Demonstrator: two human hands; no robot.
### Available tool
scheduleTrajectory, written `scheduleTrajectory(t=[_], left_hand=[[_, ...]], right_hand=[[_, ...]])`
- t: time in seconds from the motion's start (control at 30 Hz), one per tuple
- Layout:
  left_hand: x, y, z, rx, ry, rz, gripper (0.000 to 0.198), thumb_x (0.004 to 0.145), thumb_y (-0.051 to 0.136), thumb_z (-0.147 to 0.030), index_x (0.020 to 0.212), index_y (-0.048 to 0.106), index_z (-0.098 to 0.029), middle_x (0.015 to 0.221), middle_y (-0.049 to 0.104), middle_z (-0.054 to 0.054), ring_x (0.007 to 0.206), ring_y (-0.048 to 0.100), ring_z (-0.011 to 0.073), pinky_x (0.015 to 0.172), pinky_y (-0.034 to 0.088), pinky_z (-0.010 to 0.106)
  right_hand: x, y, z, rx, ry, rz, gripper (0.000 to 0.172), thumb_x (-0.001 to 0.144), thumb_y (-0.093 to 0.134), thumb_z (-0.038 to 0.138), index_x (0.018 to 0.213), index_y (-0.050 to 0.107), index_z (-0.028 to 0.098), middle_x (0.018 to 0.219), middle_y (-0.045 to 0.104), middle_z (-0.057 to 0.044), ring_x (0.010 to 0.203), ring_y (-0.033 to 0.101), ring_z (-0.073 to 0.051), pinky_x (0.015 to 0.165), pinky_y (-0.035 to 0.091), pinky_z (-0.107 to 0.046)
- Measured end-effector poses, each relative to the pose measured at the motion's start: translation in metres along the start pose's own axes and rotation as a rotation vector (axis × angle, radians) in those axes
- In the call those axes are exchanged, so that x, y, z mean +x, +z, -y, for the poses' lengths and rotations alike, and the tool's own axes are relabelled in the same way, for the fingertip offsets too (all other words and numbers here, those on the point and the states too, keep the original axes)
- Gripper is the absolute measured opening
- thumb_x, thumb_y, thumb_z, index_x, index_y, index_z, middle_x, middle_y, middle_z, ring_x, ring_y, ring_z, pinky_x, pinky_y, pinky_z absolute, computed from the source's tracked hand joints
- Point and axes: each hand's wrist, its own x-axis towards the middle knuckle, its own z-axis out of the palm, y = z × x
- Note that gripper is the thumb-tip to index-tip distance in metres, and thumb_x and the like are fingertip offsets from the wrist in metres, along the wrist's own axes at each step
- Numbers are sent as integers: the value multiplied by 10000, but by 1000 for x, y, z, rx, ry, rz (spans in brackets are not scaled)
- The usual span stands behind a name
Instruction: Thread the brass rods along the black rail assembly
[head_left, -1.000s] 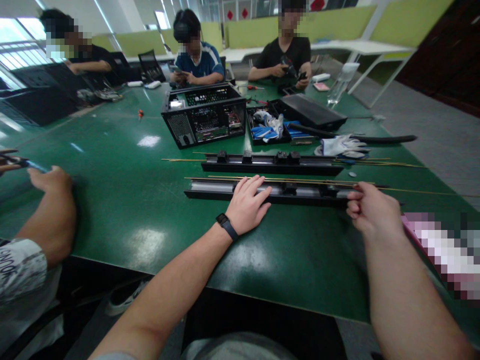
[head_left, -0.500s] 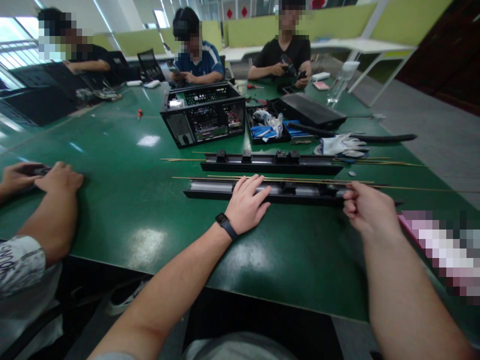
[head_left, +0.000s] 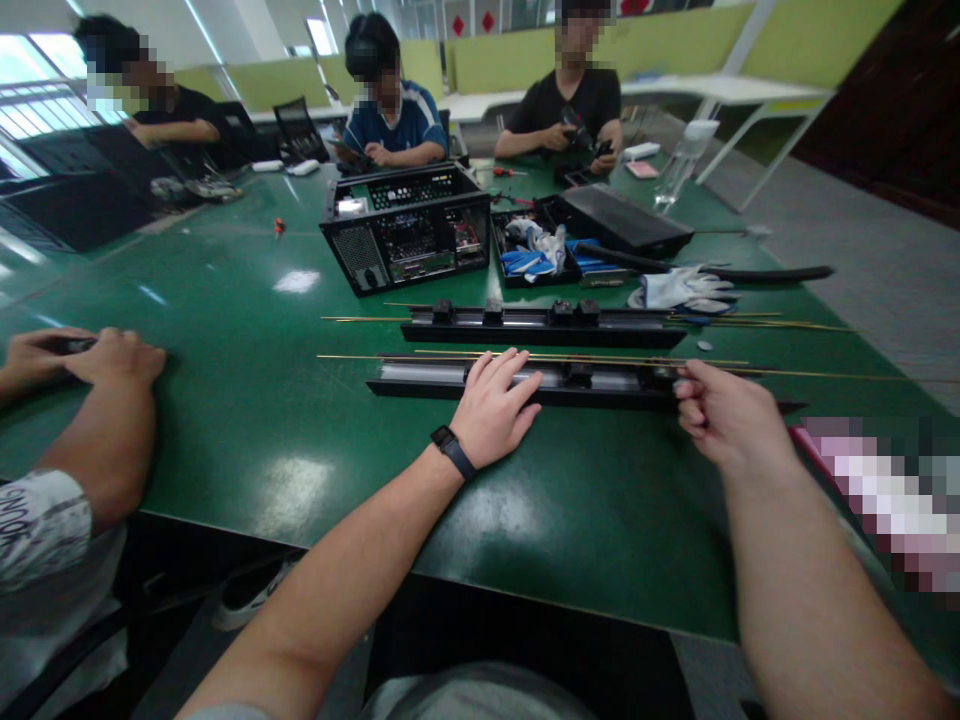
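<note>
A long black rail (head_left: 600, 388) lies across the green table (head_left: 247, 420) in front of me. My left hand (head_left: 495, 405), with a dark watch on its wrist, rests flat on the rail's middle with the fingers stretched out. My right hand (head_left: 720, 420) is pinched on a thin brass rod (head_left: 420, 358) that runs lengthwise along the rail's top. A second black rail (head_left: 540, 326) lies parallel just behind, with more brass rods (head_left: 757, 324) beside it.
An open black computer case (head_left: 409, 228) stands behind the rails, next to a tray with blue gloves (head_left: 536, 255) and a white glove (head_left: 679, 290). Another person's hands (head_left: 82, 355) rest on the table at left. Three people sit at the far side.
My right hand has slid left along the rail, pushing the brass rod so its left end reaches further left. The neighbour's hands at left came together on the table.
</note>
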Motion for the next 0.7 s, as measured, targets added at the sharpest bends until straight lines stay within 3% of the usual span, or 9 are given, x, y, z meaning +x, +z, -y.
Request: scheduleTrajectory(t=[0.2, 0.37, 0.7], left_hand=[[0, 1, 0, 9, 14, -16, 359, 1005, 700, -276, 1352, 708, -185, 1564, 612, 192, 1516, 537, 351, 1293, 367, 614], [-1, 0, 1, 5, 9, -11, 359, 1002, 703, -276, 1351, 710, -191, 1569, 608, 197, 1521, 531, 352, 1294, 364, 620], [0, 0, 0, -11, -6, -4, 351, 1001, 701, -273, 1345, 714, -201, 1566, 611, 192, 1527, 526, 350, 1295, 358, 632]], right_hand=[[3, -1, -1, 37, -51, -130, 127, 953, 615, 139, 832, 600, 176, 554, 570, 39, 313, 362, -63, 274, 215, -179], [-1, 1, 0, -11, -51, -46, 130, 938, 651, 159, 815, 611, 168, 572, 578, 34, 313, 377, -60, 271, 211, -178], [-3, 5, 2, -11, -55, -109, 141, 951, 592, 153, 812, 600, 174, 554, 571, 35, 307, 362, -63, 268, 206, -184]])
